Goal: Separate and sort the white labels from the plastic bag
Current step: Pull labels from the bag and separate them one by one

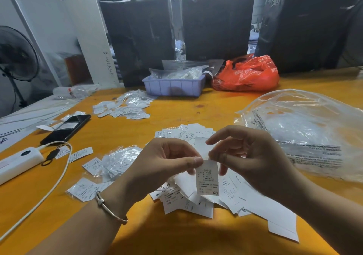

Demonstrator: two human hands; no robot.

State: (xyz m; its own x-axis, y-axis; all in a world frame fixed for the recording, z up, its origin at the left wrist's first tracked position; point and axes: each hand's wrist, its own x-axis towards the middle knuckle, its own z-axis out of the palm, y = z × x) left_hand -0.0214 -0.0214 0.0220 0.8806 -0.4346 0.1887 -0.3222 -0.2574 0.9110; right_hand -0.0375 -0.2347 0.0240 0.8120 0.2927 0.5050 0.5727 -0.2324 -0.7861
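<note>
A white printed label [207, 178] marked XS hangs between my hands above the table. My left hand [165, 164] pinches its top edge with thumb and fingers, and my right hand [249, 156] pinches the same edge from the right, index finger raised. Beneath them lies a heap of loose white labels [196, 196]. A large clear plastic bag [306, 133] with printed warnings lies to the right. Small clear sleeves holding labels [117, 162] sit at my left.
On the yellow table [157, 235] lie a black phone [66, 129], a white power bank [17, 162] with cable, another label pile [123, 107], a lilac tray [172, 87] of bags and a red bag [247, 74]. Black wrapped bundles stand behind.
</note>
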